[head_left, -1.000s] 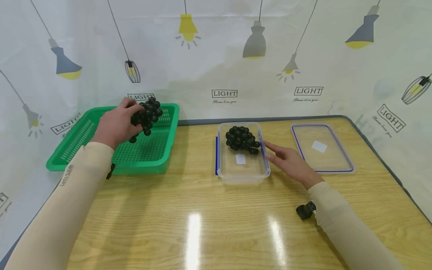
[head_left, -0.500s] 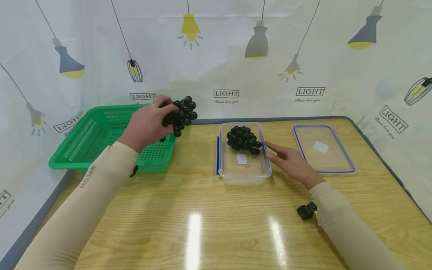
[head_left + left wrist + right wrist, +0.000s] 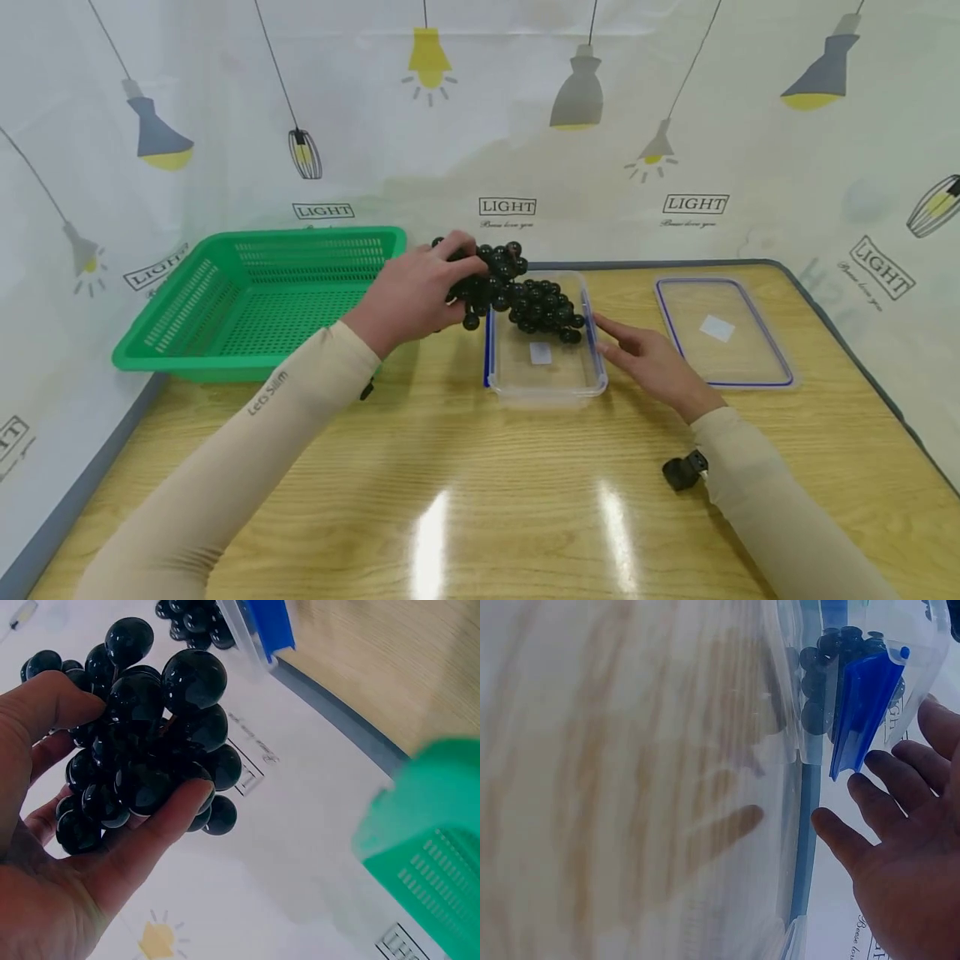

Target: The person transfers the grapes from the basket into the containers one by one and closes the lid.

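Observation:
My left hand (image 3: 416,292) grips a bunch of black grapes (image 3: 491,275) at the left side of a clear plastic container (image 3: 547,390). In the left wrist view, thumb and fingers curl round the shiny bunch (image 3: 142,735). A second bunch of black grapes (image 3: 543,312) lies inside the container, partly overlapped by the held bunch in the head view. My right hand (image 3: 652,362) stays at the container's right wall, fingertips right at the rim. The right wrist view shows its fingers spread loosely beside a blue locking flap (image 3: 866,709) on the container.
A green perforated basket (image 3: 255,362) stands at the back left of the wooden table (image 3: 337,483). To the right of the container lies a clear lid (image 3: 723,333) with a blue seal. A patterned backdrop (image 3: 375,125) rises behind the table's far edge.
My left hand has carried its bunch of grapes from over the green basket rightward to the container's left side. The right hand has kept its place at the container.

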Action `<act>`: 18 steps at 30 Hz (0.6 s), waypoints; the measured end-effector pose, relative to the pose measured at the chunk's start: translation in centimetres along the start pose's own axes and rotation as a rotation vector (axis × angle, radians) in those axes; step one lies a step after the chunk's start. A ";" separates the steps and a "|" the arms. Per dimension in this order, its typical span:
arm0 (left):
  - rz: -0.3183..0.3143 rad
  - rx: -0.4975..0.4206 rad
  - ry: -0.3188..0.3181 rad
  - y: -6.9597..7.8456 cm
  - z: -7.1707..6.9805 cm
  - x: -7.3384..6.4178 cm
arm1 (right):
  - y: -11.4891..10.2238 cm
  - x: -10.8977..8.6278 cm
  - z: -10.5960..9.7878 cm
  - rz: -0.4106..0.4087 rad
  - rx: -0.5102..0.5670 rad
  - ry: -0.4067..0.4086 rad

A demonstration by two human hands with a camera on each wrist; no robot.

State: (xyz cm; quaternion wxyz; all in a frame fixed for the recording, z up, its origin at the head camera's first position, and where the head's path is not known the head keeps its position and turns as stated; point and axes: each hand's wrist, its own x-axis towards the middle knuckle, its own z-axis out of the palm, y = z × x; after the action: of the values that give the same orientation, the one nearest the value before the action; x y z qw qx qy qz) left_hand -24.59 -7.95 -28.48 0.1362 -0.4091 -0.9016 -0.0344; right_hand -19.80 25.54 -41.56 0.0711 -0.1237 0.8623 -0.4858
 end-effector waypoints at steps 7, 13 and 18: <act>0.025 0.014 -0.024 1.4 0.5 0.6 | 0.0 0.0 -0.1 0.004 -0.002 -0.005; 0.040 0.007 -0.052 2.5 0.9 1.0 | -0.1 0.0 -0.1 0.008 -0.010 -0.004; 0.057 -0.002 -0.092 3.5 1.3 1.6 | 0.0 -0.1 -0.1 0.003 -0.004 0.000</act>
State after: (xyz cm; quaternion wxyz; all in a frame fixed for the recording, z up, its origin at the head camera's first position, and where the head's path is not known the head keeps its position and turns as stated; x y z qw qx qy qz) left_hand -23.25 -4.26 -29.51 0.0953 -0.4358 -0.8949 -0.0124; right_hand -19.74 25.65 -41.53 0.0714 -0.1227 0.8634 -0.4842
